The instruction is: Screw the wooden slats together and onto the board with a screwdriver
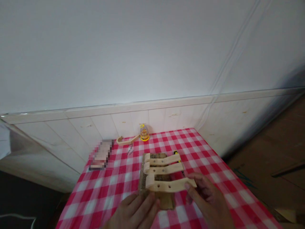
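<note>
My right hand [207, 198] pinches the narrow right end of the nearest wooden hook [175, 185], thumb on top and fingers beneath. This hook has two holes along its shank, and its curved end points left. Close to that curved end is my left hand [135, 211], its fingers bent and closed; its fingertips are partly hidden, so what they grip does not show. Beyond lie two more wooden hooks, the middle hook [170, 168] and the far hook [170, 158], with dark screw heads or holes. A printed piece of cardboard [166, 203] lies beneath all three.
A yellow-and-black tool handle [176, 153] shows behind the hooks. Farther back are a clear tub with a yellow rim [144, 133], another wooden hook [125, 142] and small metal pieces [130, 149]. A pixelated flat object [102, 154] lies left on the checked tablecloth [95, 197].
</note>
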The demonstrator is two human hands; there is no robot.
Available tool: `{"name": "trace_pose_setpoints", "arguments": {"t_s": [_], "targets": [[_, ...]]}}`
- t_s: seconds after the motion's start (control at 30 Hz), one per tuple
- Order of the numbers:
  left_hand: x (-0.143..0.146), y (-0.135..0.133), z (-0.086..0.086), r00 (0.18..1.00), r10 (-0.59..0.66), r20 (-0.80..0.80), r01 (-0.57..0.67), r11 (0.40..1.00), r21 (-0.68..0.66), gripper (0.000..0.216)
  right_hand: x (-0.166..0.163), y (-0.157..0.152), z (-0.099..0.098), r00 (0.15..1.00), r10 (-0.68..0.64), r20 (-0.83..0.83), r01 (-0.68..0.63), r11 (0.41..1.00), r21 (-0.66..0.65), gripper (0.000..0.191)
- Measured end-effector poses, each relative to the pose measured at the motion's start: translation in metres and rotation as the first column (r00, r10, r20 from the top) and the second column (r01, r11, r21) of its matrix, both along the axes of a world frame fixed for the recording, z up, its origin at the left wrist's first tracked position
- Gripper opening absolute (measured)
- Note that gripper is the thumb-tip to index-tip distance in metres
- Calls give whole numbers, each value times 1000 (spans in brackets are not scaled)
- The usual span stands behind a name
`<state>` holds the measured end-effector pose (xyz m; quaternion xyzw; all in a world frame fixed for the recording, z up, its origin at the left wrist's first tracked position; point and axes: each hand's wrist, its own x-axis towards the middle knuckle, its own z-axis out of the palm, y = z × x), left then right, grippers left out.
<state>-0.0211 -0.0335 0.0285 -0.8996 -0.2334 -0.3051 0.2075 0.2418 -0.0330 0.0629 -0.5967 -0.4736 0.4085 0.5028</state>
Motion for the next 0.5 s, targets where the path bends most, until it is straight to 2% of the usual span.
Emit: {"name": "trace_pose_setpoints", "arguments": {"t_s": [0.07,0.1,0.17,0.23,0.3,0.33,0.5], "targets": [[-10,-1,-9,975,97,201,-91,995,-44,18,3,-2,1,999,-32,44,32,999,20,25],[-14,-1,-11,949,232,214,-186,959,-216,24,4,-2,1,997,-37,70,35,999,32,24],[-17,5,-12,899,325,294,-172,878,-446,40,4,-3,1,993,-45,111,39,998,58,23],[-15,13,-10,884,365,293,-94,751,-654,49,1,-4,0,989,-67,129,57,995,81,24],[-12,21,-10,880,369,301,-24,665,-746,50,-3,-5,-3,987,-89,135,76,993,94,24],[-10,24,-11,884,359,300,0,641,-767,51,-6,-6,-4,986,-93,140,80,992,98,24],[-7,29,-24,902,353,248,5,567,-824,46,-15,-10,-16,984,-70,166,53,993,105,31]]}}
